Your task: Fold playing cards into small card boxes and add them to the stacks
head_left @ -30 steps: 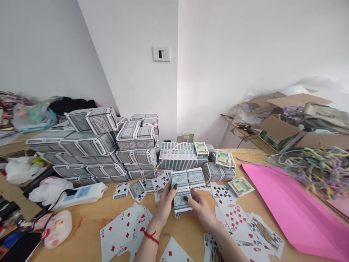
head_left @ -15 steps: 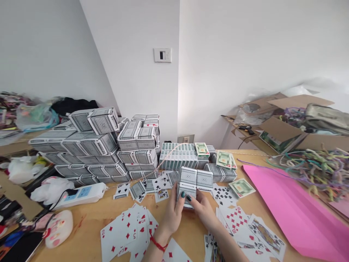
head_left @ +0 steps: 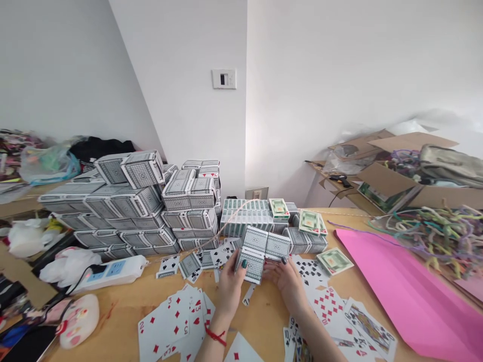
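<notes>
An L-shaped block of folded playing cards (head_left: 254, 239), with three grey-patterned faces showing, is held over the table. My left hand (head_left: 231, 281) grips its lower left part, the thumb flat on the near face. My right hand (head_left: 289, 281) is at the lower edge of the right-hand part, thumb at the corner and fingers curled partly underneath. Just below the block, the end of a seven card (head_left: 248, 295) shows. Loose face-up red-suit cards (head_left: 166, 322) lie left of my arms, and more loose cards (head_left: 326, 306) lie to the right.
Stacked card blocks (head_left: 124, 201) stand at the back left beside a white power strip (head_left: 113, 271). Green card boxes (head_left: 312, 221) sit at the back right. Pink paper (head_left: 407, 291) covers the right side, near tangled pipe cleaners (head_left: 433, 236) and an open cardboard box (head_left: 388, 181).
The block has tilted and shifted slightly left. My right hand has moved from the lower part to the right-hand part. The seven card's end has come into view beneath.
</notes>
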`<state>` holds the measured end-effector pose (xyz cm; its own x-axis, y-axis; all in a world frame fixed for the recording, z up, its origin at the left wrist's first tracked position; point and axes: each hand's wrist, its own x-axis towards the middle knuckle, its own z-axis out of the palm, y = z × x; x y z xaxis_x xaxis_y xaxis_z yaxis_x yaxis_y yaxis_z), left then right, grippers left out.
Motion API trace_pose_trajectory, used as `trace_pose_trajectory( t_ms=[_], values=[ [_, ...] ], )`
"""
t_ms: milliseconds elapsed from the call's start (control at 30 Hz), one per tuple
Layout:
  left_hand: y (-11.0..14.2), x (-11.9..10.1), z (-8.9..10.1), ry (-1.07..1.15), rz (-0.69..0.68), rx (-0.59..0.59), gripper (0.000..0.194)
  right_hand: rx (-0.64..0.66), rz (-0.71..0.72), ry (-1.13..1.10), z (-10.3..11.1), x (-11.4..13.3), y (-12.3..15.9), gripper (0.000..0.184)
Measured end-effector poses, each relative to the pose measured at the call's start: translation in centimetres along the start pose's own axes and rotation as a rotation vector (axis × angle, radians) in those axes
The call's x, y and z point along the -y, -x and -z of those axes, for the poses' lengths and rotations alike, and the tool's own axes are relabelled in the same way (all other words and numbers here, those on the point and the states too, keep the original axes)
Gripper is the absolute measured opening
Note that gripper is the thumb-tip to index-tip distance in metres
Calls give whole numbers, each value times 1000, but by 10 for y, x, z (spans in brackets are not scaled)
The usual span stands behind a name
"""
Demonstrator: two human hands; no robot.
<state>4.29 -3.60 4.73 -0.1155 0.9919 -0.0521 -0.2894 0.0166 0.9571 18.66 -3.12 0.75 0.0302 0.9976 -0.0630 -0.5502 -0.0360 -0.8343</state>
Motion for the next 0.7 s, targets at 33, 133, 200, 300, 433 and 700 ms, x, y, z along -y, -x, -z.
trace_pose_trajectory(
  t_ms=[33, 133, 200, 300, 433, 700],
  values=[
    [-1, -1, 2, 6, 3, -8, 41, -11, 16, -9, 1, 1, -1, 32],
    [-3, 1, 7, 33, 7, -12, 46, 22, 9, -33, 1, 4, -2, 29],
    [-4, 2, 9, 43, 10, -8, 49, 43, 1, -51, 0, 4, -2, 27],
    [-3, 1, 8, 27, 20, 18, 49, 28, -3, -55, 0, 3, -2, 25],
    [-2, 3, 9, 25, 17, 29, 48, 31, -8, -38, 1, 5, 0, 26],
    [-7, -4, 32, 158, 88, 288, 58, 145, -11, 197, -5, 18, 9, 43]
  ],
)
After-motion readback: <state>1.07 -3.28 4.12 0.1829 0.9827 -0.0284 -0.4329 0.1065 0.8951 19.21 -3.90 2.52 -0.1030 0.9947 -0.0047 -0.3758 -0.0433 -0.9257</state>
